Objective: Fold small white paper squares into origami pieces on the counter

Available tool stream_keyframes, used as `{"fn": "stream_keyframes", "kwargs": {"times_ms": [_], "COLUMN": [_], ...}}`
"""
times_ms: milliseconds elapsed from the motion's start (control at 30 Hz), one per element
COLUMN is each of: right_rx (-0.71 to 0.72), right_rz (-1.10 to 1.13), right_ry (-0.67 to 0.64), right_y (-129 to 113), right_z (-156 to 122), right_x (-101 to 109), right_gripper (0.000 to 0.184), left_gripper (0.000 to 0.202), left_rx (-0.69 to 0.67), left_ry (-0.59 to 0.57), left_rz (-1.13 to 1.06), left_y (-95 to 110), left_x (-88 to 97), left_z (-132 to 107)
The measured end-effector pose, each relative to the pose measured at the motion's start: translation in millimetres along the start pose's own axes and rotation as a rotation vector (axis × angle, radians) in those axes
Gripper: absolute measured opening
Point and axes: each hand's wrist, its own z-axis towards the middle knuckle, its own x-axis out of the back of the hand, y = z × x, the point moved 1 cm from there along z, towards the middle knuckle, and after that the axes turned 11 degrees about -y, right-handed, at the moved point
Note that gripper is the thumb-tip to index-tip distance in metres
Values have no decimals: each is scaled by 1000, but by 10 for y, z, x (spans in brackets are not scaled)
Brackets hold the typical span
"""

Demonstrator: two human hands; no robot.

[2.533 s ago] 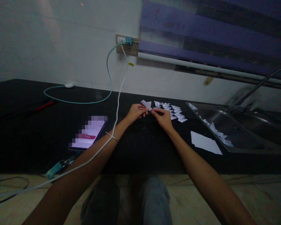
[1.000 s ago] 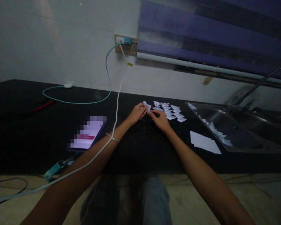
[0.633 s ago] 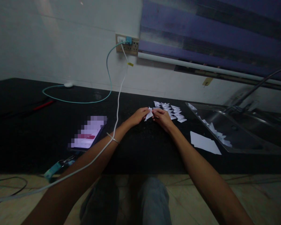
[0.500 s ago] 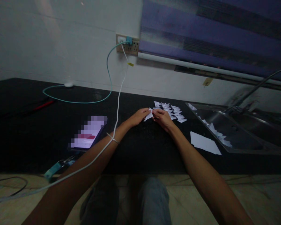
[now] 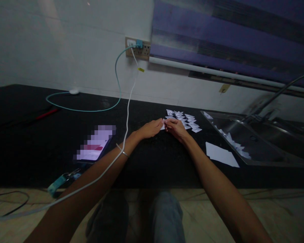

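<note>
This place looks like a kitchen, though I cannot tell if it belongs to a home. The clearest sign is the metal sink (image 5: 263,148) at the right of the frame, set into a long black counter (image 5: 157,162). Above it, a curved tap (image 5: 281,89) reaches to the right edge. Behind the counter stands a pale wall (image 5: 78,44) with a socket panel (image 5: 142,52) at the upper middle. A purple blind (image 5: 192,30) fills the upper right. At the bottom lies a beige floor (image 5: 200,216).
</note>
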Motion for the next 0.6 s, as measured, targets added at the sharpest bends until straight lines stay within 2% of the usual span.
{"fn": "stream_keyframes", "kwargs": {"times_ms": [167,367,467,600], "right_rx": [3,-2,26,90], "right_rz": [-134,-297,-326,-323], "right_ry": [33,111,114,94], "right_y": [3,27,40,45], "right_z": [-4,2,18,26], "right_x": [25,55,51,39], "right_gripper": [31,19,16,16], "left_gripper": [34,34,39,35], "left_rx": [-21,-35,-53,-104], "left_ry": [71,33,-2,-60], "left_rz": [-91,-225,-326,-344], "left_y": [-9,77,92,91], "left_x": [-1,66,98,115], "left_z": [-27,-46,-36,-37]}}
